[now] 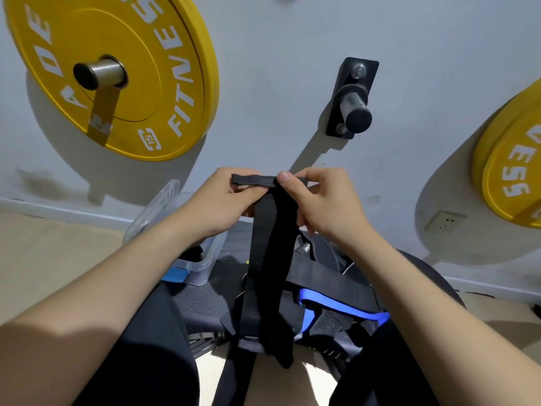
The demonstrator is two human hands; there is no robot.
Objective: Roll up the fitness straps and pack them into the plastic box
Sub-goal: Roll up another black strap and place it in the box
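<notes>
A long black fitness strap (268, 259) hangs down in front of me from both hands, its top end folded over into a flat band (251, 180). My left hand (218, 200) grips the left part of that fold. My right hand (319, 197) pinches the fold's right end between thumb and fingers. The clear plastic box (202, 259) stands on the floor under my left forearm, lid open; its inside is mostly hidden. A pile of other straps, black ones (328, 279) and a blue one (336, 309), lies below my right hand.
Yellow weight plates hang on the grey wall: one at the top left (117, 74), another at the right edge (512, 177). An empty black wall peg (352, 101) sticks out between them. A dark mat (202, 300) lies on the floor, my legs either side.
</notes>
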